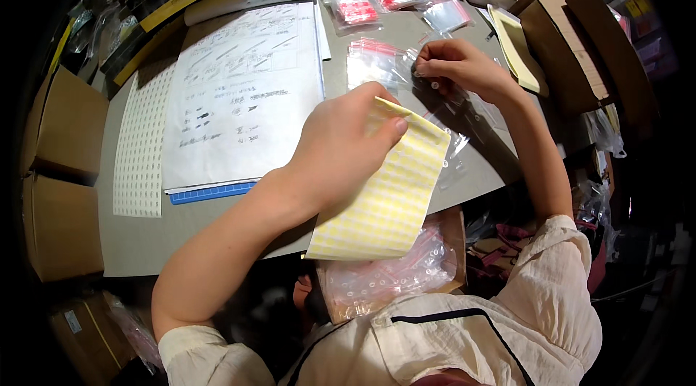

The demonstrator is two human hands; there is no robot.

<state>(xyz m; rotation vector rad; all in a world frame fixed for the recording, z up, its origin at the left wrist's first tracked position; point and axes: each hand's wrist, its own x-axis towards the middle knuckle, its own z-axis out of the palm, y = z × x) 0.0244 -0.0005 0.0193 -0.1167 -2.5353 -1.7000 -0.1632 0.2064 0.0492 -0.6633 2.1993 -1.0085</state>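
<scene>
My left hand [348, 139] is closed on a sheet of round stickers [384, 194], its yellow and white rows facing up. The sheet hangs tilted over the table's front edge, with my thumb on its upper part. To the right, my right hand [460, 67] pinches its thumb and fingers together above some clear zip bags [464, 114]. A small pale spot shows at the fingertips, too small to make out. More clear bags with red zip strips [373, 63] lie just left of that hand. Below the sheet, an open cardboard box [455, 248] holds clear bags bearing small white round stickers.
Left on the grey table [130, 241] lie handwritten papers [239, 96] over a blue board [210, 194], beside a dotted white sheet [141, 154]. Packs of red-striped bags [351, 5] lie at the back. Cardboard boxes [65, 125] stand left, others [573, 45] right, near a yellow pad [518, 52].
</scene>
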